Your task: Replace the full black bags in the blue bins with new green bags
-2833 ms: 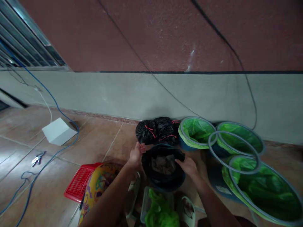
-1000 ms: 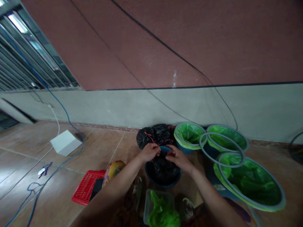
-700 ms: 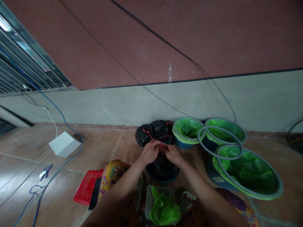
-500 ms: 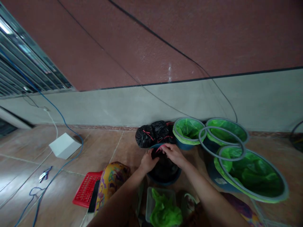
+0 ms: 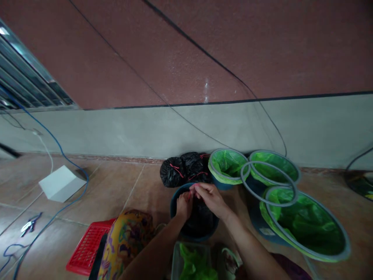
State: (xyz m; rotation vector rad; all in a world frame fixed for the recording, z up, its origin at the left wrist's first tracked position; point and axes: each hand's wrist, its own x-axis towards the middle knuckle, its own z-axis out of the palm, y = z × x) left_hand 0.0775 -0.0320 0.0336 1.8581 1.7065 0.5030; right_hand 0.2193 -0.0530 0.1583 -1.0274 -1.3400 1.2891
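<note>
both hands over the blue bin on the floor: left hand pinches the gathered neck of the black bag, right hand grips the red tie. best to keep that neck bunched tight and wrap close to the fingers.

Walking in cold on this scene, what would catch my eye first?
Probably the bright green-lined bins clustered on the floor at right, against the grey wall. In the middle, both hands meet over a black bag in a blue bucket: the left hand and the right hand pinch a thin red tie. Behind sit tied black bags.
</note>
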